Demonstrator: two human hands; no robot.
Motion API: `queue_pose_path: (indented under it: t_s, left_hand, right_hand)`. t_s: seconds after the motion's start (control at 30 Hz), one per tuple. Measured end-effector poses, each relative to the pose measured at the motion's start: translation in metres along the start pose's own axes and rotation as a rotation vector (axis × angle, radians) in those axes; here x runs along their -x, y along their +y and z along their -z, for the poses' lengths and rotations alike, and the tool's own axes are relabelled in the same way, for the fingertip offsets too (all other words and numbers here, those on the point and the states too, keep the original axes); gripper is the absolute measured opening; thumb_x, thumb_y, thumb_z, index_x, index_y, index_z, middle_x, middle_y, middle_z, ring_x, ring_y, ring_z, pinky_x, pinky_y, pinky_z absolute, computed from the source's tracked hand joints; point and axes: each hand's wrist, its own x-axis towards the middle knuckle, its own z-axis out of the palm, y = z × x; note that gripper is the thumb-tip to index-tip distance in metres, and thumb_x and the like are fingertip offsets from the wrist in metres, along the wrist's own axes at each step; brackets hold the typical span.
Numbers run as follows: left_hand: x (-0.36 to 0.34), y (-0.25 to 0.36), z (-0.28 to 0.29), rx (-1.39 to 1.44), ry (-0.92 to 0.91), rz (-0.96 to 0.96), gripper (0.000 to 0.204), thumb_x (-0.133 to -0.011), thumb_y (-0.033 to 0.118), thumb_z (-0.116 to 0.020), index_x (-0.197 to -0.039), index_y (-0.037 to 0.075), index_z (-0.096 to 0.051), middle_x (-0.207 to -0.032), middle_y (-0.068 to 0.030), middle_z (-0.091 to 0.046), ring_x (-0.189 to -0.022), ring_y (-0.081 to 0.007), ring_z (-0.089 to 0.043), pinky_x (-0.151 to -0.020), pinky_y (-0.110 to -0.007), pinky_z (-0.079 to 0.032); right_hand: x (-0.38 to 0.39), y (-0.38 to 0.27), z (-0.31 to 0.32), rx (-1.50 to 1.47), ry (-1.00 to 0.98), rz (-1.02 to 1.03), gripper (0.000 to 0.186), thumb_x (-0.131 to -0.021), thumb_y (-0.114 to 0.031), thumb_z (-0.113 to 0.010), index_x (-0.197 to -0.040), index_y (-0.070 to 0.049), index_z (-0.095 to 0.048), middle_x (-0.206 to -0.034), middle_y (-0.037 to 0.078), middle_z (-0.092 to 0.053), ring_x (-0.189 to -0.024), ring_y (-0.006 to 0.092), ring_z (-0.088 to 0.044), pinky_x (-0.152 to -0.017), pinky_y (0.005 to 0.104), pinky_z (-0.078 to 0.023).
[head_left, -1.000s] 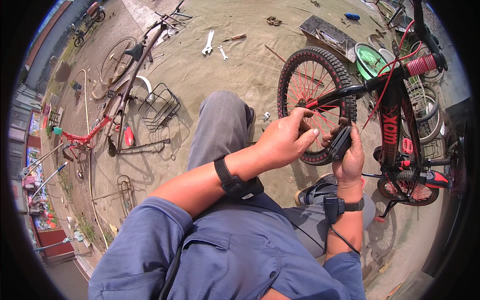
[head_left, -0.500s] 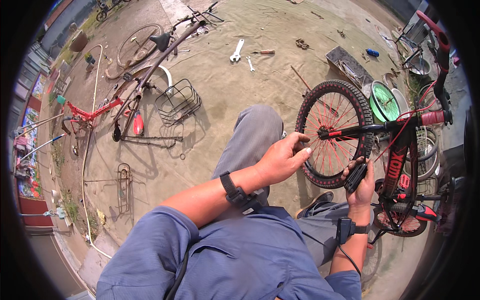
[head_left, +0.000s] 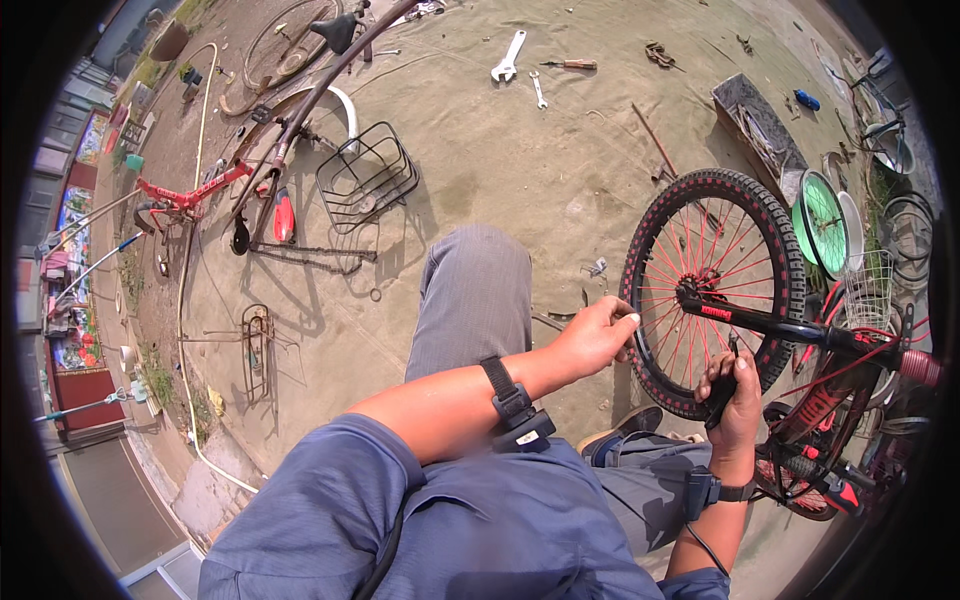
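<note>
My left hand (head_left: 597, 340) is at the left edge of a knobbly black bicycle tire (head_left: 655, 225) with red marks. Its fingers are curled in against the thumb, and whatever they pinch is hidden. In my right hand (head_left: 738, 398) I grip a black folding multi-tool (head_left: 719, 400), one thin tip pointing up from it. That hand is in front of the wheel's lower right part, just below the black fork leg (head_left: 765, 322). Red spokes (head_left: 705, 245) run from the hub (head_left: 688, 290). The black-and-red bicycle frame (head_left: 815, 408) lies to the right.
A large adjustable wrench (head_left: 508, 57), a small wrench (head_left: 539, 90) and a screwdriver (head_left: 568, 64) lie ahead. To the left are a black wire basket (head_left: 368, 180), a rusty bike frame (head_left: 300, 115) and a red frame (head_left: 190, 194). A metal tray (head_left: 755, 125) stands beyond the wheel.
My left hand has drawn back from over the spokes to the tire's left edge, its fingers closing. The tool in my right hand has turned more upright. Wheel and bicycle appear farther right.
</note>
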Motion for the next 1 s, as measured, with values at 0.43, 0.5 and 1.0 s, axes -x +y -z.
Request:
queue_pose_path:
  t_s: [0.43,0.5,1.0]
  left_hand:
    - [-0.021,0.016,0.007,0.21,0.155,0.312,0.038,-0.101,0.027,-0.055,-0.122,-0.004,-0.052,-0.088,-0.0101,-0.066,-0.067,-0.0146,-0.064,-0.06,-0.029,-0.051]
    - [-0.016,0.023,0.011,0.229,0.186,0.36,0.038,-0.1,0.028,-0.055,-0.122,-0.003,-0.052,-0.088,-0.0101,-0.066,-0.067,-0.0141,-0.064,-0.058,-0.029,-0.05]
    - [0.063,0.075,0.068,0.559,0.371,0.671,0.045,-0.101,0.034,-0.055,-0.129,-0.001,-0.05,-0.099,-0.0111,-0.066,-0.07,-0.0147,-0.064,-0.055,-0.028,-0.05]
  right_hand:
    - [-0.157,0.004,-0.078,-0.075,-0.141,-0.263,0.027,-0.097,-0.03,-0.054,-0.086,-0.007,-0.046,-0.081,0.007,-0.05,-0.064,0.0164,-0.053,-0.057,0.0287,-0.045]
    - [-0.161,-0.001,-0.095,-0.135,-0.144,-0.31,0.027,-0.097,-0.03,-0.054,-0.087,-0.007,-0.045,-0.083,0.008,-0.051,-0.064,0.0171,-0.053,-0.057,0.0296,-0.046]
    - [-0.126,-0.102,-0.242,-0.055,-0.156,-0.683,0.024,-0.096,-0.029,-0.056,-0.089,-0.009,-0.046,-0.081,0.009,-0.051,-0.06,0.0188,-0.056,-0.053,0.0303,-0.046]
